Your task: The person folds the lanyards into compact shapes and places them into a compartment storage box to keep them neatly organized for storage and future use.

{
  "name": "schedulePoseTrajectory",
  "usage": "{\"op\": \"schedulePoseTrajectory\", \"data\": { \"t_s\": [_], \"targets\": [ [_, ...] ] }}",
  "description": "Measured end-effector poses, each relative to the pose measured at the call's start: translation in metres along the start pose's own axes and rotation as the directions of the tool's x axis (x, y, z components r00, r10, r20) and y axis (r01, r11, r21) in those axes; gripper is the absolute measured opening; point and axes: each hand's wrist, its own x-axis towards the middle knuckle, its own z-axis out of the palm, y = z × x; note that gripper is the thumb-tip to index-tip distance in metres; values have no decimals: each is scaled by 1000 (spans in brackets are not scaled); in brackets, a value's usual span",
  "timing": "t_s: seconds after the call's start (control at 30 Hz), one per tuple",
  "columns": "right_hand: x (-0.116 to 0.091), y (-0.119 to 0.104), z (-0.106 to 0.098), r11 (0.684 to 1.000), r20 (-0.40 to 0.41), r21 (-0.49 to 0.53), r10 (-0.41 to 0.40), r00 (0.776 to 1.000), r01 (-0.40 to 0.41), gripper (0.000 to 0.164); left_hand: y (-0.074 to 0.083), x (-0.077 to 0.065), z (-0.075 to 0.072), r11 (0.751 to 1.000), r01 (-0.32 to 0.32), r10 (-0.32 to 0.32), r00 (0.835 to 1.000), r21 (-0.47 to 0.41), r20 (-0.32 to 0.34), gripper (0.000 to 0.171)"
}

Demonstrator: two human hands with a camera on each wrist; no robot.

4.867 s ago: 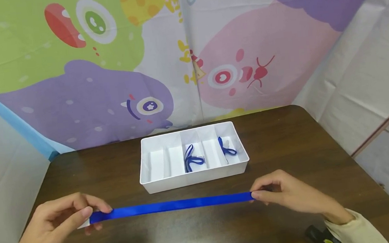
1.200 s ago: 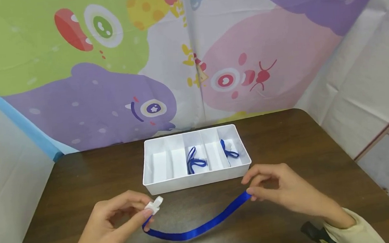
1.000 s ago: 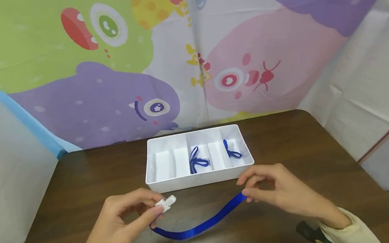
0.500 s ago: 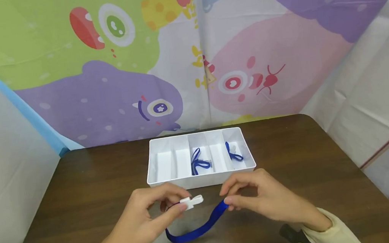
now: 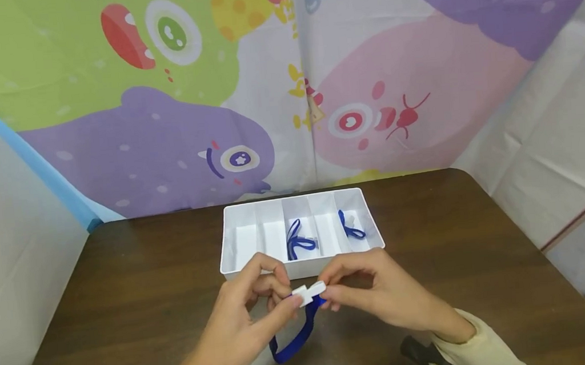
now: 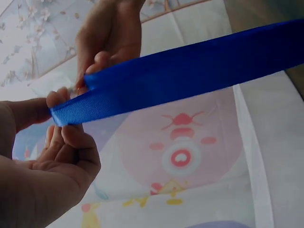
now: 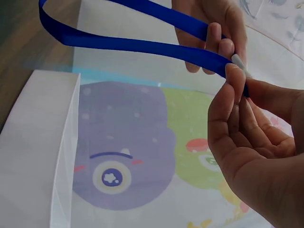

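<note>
A blue ribbon strap (image 5: 296, 342) with a white plastic clip (image 5: 308, 293) is held up in front of the box. My left hand (image 5: 246, 318) pinches the clip and the strap end beside it between thumb and fingers. The other end of the strap is pinched by my right hand (image 5: 384, 293), right at the clip's tip. Between the hands the ribbon hangs in a loop, seen broad and flat in the left wrist view (image 6: 190, 71). In the right wrist view the clip (image 7: 238, 61) is mostly hidden behind fingertips.
A white divided box (image 5: 307, 268) stands behind the hands on the dark wooden table (image 5: 151, 285). Two of its compartments hold folded blue straps, one in the middle (image 5: 301, 243) and another at the right (image 5: 353, 232). A cartoon-printed cloth (image 5: 191, 144) hangs behind the table.
Earlier the strap was stretched straight between widely spaced hands. Since then both hands have come together, the ribbon has slackened into a loop, and its free end has reached the clip.
</note>
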Motion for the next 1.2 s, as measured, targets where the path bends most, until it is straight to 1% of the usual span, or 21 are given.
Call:
{"op": "schedulePoseTrajectory", "data": {
  "t_s": [0.1, 0.2, 0.33, 0.4, 0.47, 0.57, 0.67, 0.77, 0.87, 0.97, 1.1, 1.2],
  "targets": [
    [1, 0, -1, 999, -6, 48, 21, 1000, -21, 12, -2, 1, 3, 1000, 14, -15, 1000, -17, -20, 22],
    [2, -1, -2, 997, -3, 71, 40, 999, -40, 11, -5, 3, 5, 999, 40, -41, 999, -35, -19, 22],
    [4, -1, -3, 997, -15, 57, 52, 999, -51, 11, -10, 5, 8, 996, 75, -75, 997, -45, -4, 21],
    [4, 0, -2, 998, -25, 47, 54, 998, -52, 10, -12, 5, 9, 996, 82, -82, 997, -40, 3, 20],
    [4, 0, -2, 997, -36, 43, 65, 997, -63, 9, -14, 5, 10, 997, 74, -74, 997, -22, 12, 20],
    [4, 0, -3, 998, -47, 33, 55, 997, -54, 8, -14, 5, 8, 998, 55, -55, 998, 20, 33, 19],
    [3, -1, -7, 998, -71, 25, 51, 996, -50, 9, -14, 5, 5, 996, 58, -62, 996, 66, 60, 17],
    [1, -4, -12, 999, -97, 13, 49, 994, -48, 10, -13, 4, -1, 990, 83, -93, 992, 114, 82, 9],
    [-1, -8, -17, 999, -123, -1, 43, 991, -44, 9, -11, 3, -8, 978, 108, -126, 988, 176, 95, 2],
    [-3, -12, -20, 998, -155, -17, 55, 986, -59, 11, -7, 2, -16, 968, 127, -151, 984, 218, 97, 8],
    [-6, -16, -24, 996, -185, -46, 60, 981, -70, 14, -1, 1, -26, 961, 131, -158, 983, 245, 95, 11],
    [-8, -18, -28, 996, -206, -66, 42, 978, -57, 15, 2, 1, -33, 956, 132, -162, 982, 262, 96, 11]
  ]
}}
